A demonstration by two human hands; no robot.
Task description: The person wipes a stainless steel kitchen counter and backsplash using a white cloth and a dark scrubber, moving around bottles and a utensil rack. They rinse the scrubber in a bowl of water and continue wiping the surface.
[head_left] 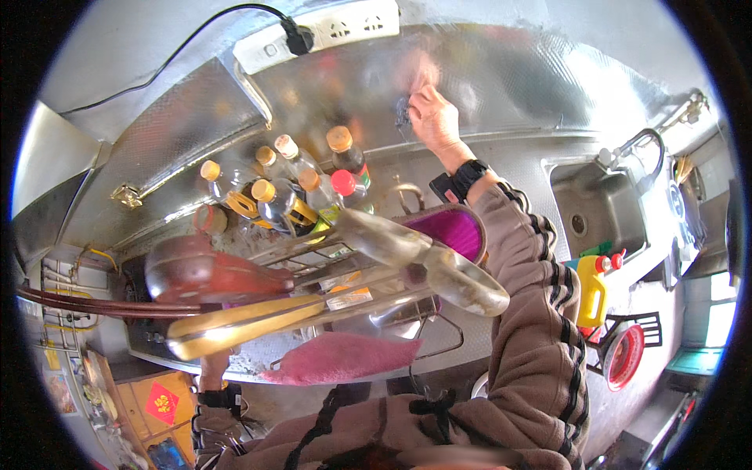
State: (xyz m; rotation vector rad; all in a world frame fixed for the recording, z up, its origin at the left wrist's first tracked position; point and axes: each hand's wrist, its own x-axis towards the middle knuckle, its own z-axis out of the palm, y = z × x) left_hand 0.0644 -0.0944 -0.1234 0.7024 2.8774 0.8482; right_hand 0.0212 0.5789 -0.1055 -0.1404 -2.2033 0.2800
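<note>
My right hand (433, 119) reaches to the metal backsplash (501, 98), its fingers closed around a dark, wiry scouring pad (403, 114) pressed against the panel. My left hand (215, 368) is low at the left, near the counter's front edge. Its fingers are hidden behind the utensils, so I cannot tell what they do. Large in front of the view are a wooden handle (243, 325), a red-brown spoon-like utensil (207, 274) and a metal ladle bowl (466, 283). A pink cloth (345, 359) is below them.
Several bottles, among them one with a red cap (343, 184), crowd the counter left of my right arm. A purple-lined container (450, 231) is beside my sleeve. At right are a sink (599, 207) and a yellow jug (591, 291); a power strip (321, 35) is above.
</note>
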